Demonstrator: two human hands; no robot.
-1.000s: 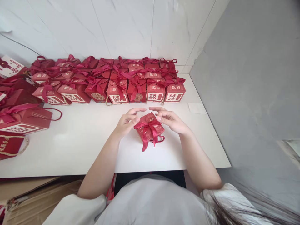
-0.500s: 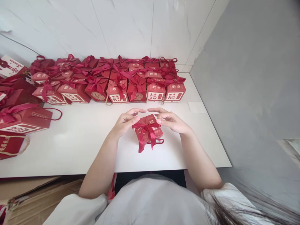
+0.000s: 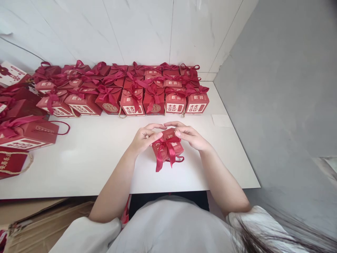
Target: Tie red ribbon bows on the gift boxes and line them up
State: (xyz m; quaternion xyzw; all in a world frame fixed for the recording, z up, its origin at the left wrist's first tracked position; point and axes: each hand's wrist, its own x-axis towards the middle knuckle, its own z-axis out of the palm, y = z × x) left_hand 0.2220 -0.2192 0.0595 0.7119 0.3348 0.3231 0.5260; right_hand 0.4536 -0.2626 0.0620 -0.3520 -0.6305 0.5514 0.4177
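Note:
A small red gift box (image 3: 171, 149) with gold print, a red ribbon bow (image 3: 165, 142) and a twisted red cord handle (image 3: 179, 159) sits on the white table in front of me. My left hand (image 3: 147, 137) cups its far left side, thumb over the left part of the bow. Around the far right side curves my right hand (image 3: 190, 135), its thumb on the top near the right part of the bow. Both index fingers reach behind the box and nearly meet. The other fingertips are partly hidden. Both ribbon tails hang down the near side.
Several rows of similar ribboned red boxes (image 3: 131, 102) line the wall. More stand at the left, including a larger box (image 3: 39, 131) with a cord handle. A white paper slip (image 3: 221, 121) lies right on the table (image 3: 86, 165). Cardboard (image 3: 47, 228) is below left.
Both hands have closed in on the gift box. The left thumb has moved right onto the bow, and the right thumb has moved slightly left and up. The box has stayed nearly in place.

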